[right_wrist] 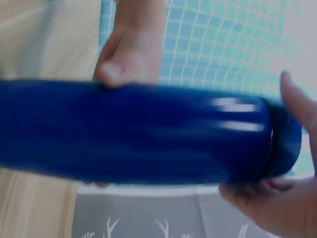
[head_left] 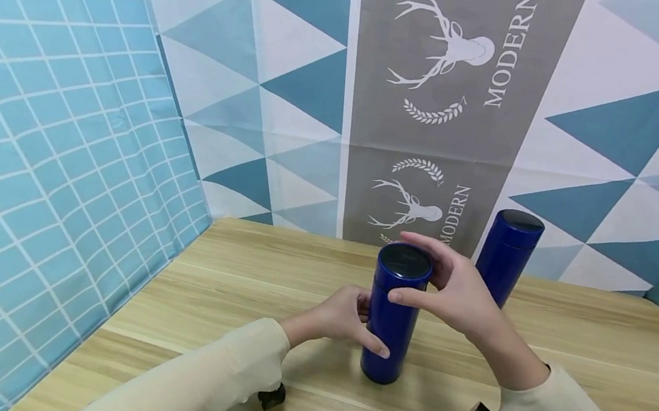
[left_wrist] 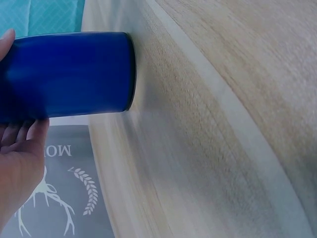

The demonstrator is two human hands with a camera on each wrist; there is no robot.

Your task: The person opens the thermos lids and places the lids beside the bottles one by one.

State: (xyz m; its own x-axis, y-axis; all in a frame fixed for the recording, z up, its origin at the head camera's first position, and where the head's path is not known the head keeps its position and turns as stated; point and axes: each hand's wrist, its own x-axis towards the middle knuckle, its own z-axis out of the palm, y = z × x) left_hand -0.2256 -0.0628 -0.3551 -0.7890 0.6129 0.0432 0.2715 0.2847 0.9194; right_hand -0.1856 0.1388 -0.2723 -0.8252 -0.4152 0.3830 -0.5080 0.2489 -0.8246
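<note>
Gray backdrop (head_left: 373, 101) reading "MODERN" hung behind a blue bottle (head_left: 391, 329), left hand (head_left: 347, 316) clasping its body and right hand (head_left: 459, 291) curved round its top, partly hiding a second bottle (head_left: 503, 261).

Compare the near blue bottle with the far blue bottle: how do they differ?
The near bottle has the left hand and right hand around it; the far bottle has no visible grip on it.
The near bottle shows from top to base; the far bottle's lower part is hidden behind the right hand.
Both are blue with dark tops.
</note>
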